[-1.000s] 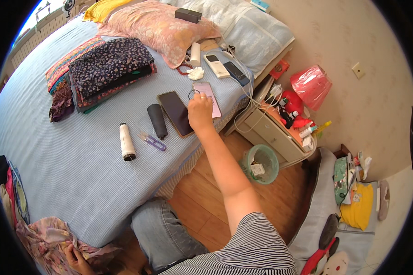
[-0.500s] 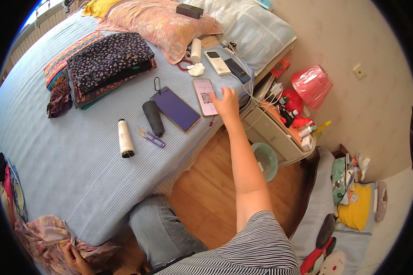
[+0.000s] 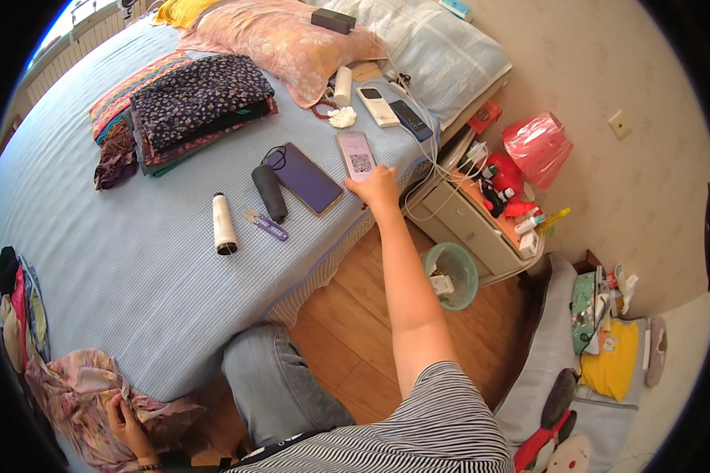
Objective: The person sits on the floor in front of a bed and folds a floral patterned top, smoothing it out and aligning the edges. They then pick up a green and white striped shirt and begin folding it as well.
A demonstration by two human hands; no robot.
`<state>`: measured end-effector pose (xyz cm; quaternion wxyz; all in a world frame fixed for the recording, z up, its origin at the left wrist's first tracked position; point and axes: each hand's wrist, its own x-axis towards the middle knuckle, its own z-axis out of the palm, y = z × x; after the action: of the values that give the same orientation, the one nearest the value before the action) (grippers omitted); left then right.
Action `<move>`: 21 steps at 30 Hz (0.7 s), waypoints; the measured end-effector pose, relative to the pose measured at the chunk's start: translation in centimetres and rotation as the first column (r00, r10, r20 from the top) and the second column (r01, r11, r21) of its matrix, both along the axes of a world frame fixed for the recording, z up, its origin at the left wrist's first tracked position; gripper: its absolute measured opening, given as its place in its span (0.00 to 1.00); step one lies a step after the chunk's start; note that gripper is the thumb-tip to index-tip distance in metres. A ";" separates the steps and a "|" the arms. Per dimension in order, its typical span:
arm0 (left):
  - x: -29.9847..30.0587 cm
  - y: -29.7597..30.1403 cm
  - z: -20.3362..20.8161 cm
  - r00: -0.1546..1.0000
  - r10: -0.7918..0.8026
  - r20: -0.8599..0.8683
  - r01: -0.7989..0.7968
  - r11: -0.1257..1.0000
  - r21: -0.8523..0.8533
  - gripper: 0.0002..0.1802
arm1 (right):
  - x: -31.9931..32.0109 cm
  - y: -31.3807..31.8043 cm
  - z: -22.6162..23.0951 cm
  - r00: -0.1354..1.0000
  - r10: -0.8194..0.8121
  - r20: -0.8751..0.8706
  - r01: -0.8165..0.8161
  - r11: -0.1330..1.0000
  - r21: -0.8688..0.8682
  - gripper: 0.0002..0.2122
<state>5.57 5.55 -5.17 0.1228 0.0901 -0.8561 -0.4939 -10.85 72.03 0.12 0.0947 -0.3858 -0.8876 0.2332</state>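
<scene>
My right hand (image 3: pixel 377 188) has its thumb and fingers closed around the near end of a phone (image 3: pixel 355 150) with a pink screen and a square code. The phone lies at the bed's right edge. Beside it on the left rests a larger purple-blue tablet-like slab (image 3: pixel 311 180), with a dark grey folded umbrella (image 3: pixel 269 193) against it. Purple thread snips (image 3: pixel 268 226) and a white tube with a black cap (image 3: pixel 224 225) lie nearer. At the lower left, my left hand (image 3: pixel 126 426) has its fingers bent on a pink floral cloth (image 3: pixel 77 394), gripping a fold.
Folded clothes (image 3: pixel 197 102) are stacked on the bed. Near the pillow (image 3: pixel 268 43) lie a white handset (image 3: pixel 379 107), a dark phone (image 3: pixel 411 120) and cables. To the right stand a cluttered nightstand (image 3: pixel 465 225), a red-shaded lamp (image 3: pixel 538 148) and a green bin (image 3: pixel 469 276).
My right hand has come down and back onto the near end of the phone and closed on it. The view has shifted slightly. My left hand stays at the floral cloth.
</scene>
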 end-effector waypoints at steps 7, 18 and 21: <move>0.0 3.2 5.1 0.995 -0.071 -0.069 0.040 0.925 -0.378 0.16 | 4.4 -0.7 -1.4 0.918 -0.004 -0.396 0.081 0.981 0.178 0.33; -4.6 13.5 7.2 0.929 -0.343 -0.136 0.354 0.933 0.064 0.14 | 7.9 -17.7 2.9 0.724 0.249 -0.643 -0.060 0.952 0.302 0.36; -7.9 20.1 7.7 0.821 -0.567 -0.061 0.478 0.627 0.615 0.22 | 8.3 -23.2 3.1 0.708 0.291 -0.644 -0.173 0.955 0.242 0.37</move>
<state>-2.31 25.68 2.54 -0.1212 -0.0944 -0.6468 -0.7470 -2.57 48.81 3.22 0.4098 -0.1512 -0.8504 0.2931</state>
